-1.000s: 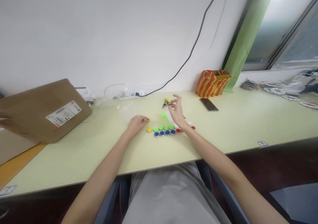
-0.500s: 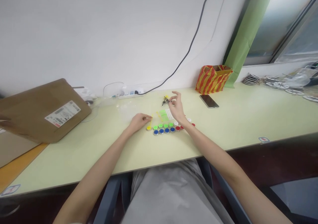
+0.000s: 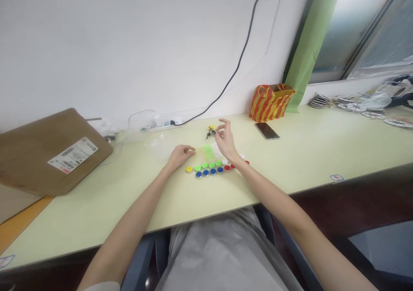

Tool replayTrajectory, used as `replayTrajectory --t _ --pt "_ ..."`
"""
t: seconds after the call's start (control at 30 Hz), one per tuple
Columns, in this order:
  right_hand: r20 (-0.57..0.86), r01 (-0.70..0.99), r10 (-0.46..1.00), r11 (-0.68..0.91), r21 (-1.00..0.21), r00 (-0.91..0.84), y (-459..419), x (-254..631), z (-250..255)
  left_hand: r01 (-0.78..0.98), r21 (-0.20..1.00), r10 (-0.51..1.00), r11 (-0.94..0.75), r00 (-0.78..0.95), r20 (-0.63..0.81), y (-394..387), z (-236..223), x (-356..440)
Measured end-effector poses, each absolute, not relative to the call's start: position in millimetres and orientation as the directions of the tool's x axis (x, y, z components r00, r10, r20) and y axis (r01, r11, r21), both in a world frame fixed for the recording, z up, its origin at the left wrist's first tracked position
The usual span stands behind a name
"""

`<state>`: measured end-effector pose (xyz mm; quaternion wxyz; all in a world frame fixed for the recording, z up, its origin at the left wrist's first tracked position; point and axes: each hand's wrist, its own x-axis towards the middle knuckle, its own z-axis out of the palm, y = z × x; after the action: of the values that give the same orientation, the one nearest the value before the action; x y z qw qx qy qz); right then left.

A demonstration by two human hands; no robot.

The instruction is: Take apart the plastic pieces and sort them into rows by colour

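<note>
- Your left hand [image 3: 180, 156] rests low on the desk, fingers loosely curled toward the thin yellow strip [image 3: 195, 155]. The fingertips are just beside it, but at this size you can't tell whether they pinch it or are merely next to it.
- Your right hand [image 3: 226, 141] is raised above the desk and open, with thumb and fingers spread apart. It holds nothing that shows, and its fingertips are near the small black-and-yellow part [image 3: 211, 131] without clearly touching it.
- That part lies on the far side of your hands, apart from everything else, which seems to keep its thin pieces from tangling with the rest.
- The round plastic caps [image 3: 205, 173] lie just in front of your hands in two tight rows: a yellow one at the left end, green and blue through the middle, red and white toward the right. Grouped by colour like this, each one looks easy to pick out.
- The neon green strip [image 3: 208, 151] and the white comb-like strip [image 3: 216, 150] lie side by side between your hands, within reach of both.
- A clear plastic bag [image 3: 158, 147] lies flat to the far left of your left hand, probably set aside.
- On the pale yellow desk [image 3: 306, 153], a smartphone [image 3: 266, 131] lies to the far right, beside a red-and-yellow striped bag [image 3: 271, 103].
- A brown cardboard mailer [image 3: 51, 153] sits at the left, well apart from your work.
</note>
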<state>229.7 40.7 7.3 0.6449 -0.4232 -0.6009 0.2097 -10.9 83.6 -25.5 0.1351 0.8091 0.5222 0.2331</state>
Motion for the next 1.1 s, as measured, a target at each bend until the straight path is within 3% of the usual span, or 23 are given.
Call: replayTrajectory --t 0.27,1.1 --pt "0.600 0.249 0.786 0.557 -0.793 0.152 40 229 5 0.817 0.435 0.923 -0.378 0.295 0.247 78 -36 -17" --pt "0.624 0.307 0.777 0.575 -0.758 0.084 41 225 -3 0.836 0.341 0.902 -0.429 0.377 0.211 58 -27 6"
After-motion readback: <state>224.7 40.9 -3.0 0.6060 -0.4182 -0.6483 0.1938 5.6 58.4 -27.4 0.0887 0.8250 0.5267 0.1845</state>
